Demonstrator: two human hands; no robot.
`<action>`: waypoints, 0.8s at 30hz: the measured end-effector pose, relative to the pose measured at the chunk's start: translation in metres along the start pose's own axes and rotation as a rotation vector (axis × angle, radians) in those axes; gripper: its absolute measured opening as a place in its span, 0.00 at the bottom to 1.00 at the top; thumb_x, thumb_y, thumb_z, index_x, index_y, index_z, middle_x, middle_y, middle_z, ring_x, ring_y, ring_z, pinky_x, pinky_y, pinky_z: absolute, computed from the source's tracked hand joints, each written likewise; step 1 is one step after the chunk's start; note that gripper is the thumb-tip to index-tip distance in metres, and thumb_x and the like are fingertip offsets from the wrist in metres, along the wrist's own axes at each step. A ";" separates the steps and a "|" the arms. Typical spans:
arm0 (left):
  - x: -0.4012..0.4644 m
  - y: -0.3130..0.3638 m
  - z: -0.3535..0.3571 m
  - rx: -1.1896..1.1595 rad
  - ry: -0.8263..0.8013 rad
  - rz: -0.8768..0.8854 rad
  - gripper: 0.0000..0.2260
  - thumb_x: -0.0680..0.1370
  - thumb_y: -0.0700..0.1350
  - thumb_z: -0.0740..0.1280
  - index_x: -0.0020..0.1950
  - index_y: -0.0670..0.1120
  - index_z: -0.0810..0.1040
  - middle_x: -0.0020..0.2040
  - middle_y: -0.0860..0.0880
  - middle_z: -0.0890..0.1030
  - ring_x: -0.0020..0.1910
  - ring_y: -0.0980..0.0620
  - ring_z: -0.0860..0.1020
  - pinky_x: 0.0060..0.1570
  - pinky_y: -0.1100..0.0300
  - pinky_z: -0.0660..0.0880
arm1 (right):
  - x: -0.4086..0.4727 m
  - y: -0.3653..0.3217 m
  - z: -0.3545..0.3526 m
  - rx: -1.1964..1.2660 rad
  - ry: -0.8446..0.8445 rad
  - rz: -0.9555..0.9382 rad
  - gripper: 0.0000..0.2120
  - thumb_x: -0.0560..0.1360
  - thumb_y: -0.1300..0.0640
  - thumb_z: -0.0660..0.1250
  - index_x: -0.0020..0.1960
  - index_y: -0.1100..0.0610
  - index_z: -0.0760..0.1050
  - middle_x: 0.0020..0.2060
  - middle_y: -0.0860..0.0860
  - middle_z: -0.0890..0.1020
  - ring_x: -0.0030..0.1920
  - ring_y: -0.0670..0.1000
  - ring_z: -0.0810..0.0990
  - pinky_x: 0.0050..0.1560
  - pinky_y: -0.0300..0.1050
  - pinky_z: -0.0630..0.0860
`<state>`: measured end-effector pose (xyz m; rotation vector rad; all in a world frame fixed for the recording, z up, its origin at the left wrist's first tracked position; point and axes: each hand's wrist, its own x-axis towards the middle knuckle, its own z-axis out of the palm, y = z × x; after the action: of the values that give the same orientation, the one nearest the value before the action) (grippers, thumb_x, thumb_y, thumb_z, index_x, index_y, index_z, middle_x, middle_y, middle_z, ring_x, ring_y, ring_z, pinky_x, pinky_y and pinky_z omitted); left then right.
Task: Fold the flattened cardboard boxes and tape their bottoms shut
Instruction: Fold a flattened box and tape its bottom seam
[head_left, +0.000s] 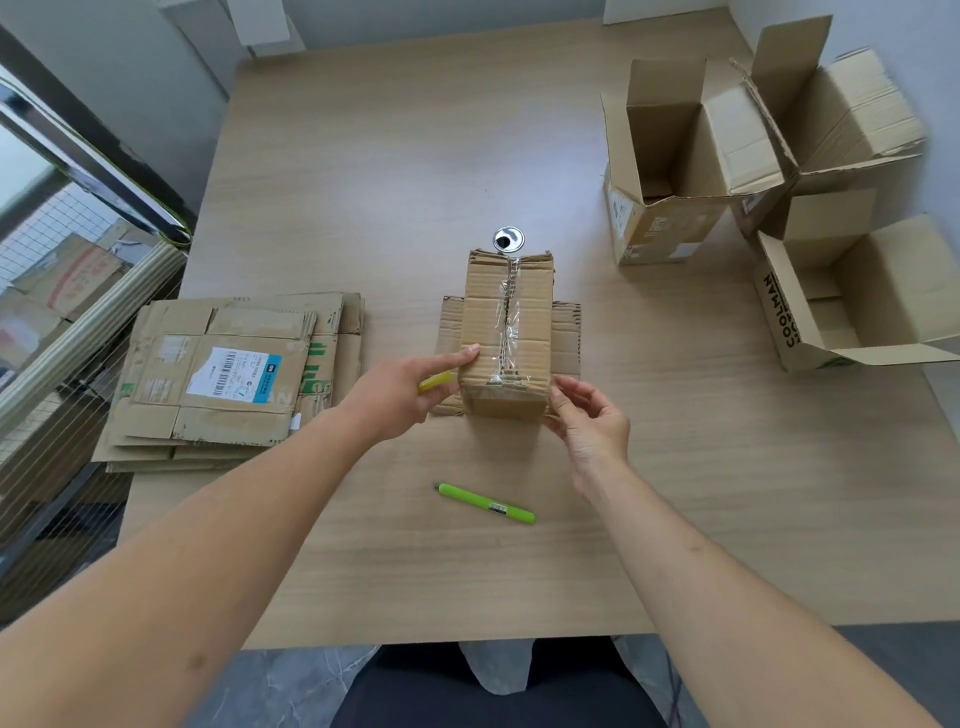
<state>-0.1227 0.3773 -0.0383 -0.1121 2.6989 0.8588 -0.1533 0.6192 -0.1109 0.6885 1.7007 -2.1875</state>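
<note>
A small cardboard box stands upside down at the table's middle, a strip of clear tape running along its bottom seam. My left hand holds a yellow-green object in its curled fingers while its index finger lies against the box's left side. My right hand touches the box's near right corner with its fingertips. A roll of clear tape sits just behind the box. A stack of flattened boxes lies to the left.
A green pen-like cutter lies on the wooden table in front of the box. Three folded open boxes stand at the right. A metal railing runs along the left edge.
</note>
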 end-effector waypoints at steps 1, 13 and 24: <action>0.000 -0.001 0.001 -0.010 0.010 -0.002 0.22 0.84 0.51 0.68 0.75 0.68 0.71 0.29 0.71 0.74 0.33 0.46 0.80 0.43 0.60 0.71 | -0.001 -0.001 -0.003 -0.150 0.050 -0.139 0.10 0.75 0.66 0.74 0.50 0.52 0.83 0.45 0.53 0.86 0.44 0.50 0.83 0.48 0.49 0.82; 0.001 0.002 0.035 -0.149 0.065 -0.005 0.22 0.83 0.53 0.69 0.74 0.69 0.72 0.41 0.60 0.79 0.27 0.61 0.76 0.46 0.57 0.79 | -0.004 -0.026 0.000 -1.155 -0.090 -1.141 0.10 0.68 0.68 0.75 0.39 0.54 0.80 0.40 0.49 0.79 0.40 0.57 0.76 0.38 0.49 0.75; 0.000 0.007 0.047 -0.186 0.111 -0.002 0.21 0.82 0.55 0.69 0.74 0.69 0.73 0.43 0.61 0.83 0.29 0.60 0.78 0.53 0.52 0.81 | -0.006 -0.027 0.021 -1.285 -0.299 -1.197 0.03 0.70 0.52 0.76 0.43 0.49 0.84 0.40 0.48 0.79 0.43 0.57 0.78 0.34 0.48 0.77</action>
<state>-0.1116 0.4101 -0.0711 -0.2087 2.7138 1.1331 -0.1658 0.6056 -0.0809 -1.1274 3.0211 -0.8432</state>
